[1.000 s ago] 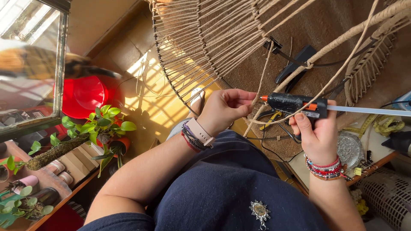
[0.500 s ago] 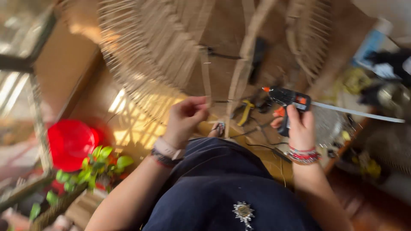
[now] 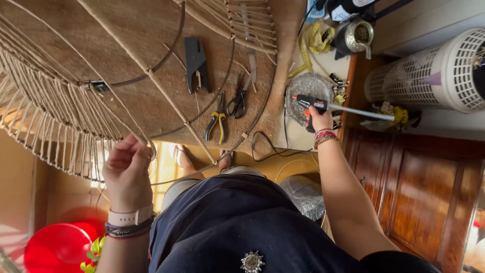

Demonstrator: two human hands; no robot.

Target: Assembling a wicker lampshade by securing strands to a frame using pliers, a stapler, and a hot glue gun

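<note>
The right hand grips a glue gun over a foil dish; left of the dish, the left hand pinches twine on the half-wrapped wire frame.

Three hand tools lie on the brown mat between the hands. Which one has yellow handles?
The pliers, the middle tool, nearest the person. The scissors to their right have black handles, and the stapler-like tool above is all black.
</note>
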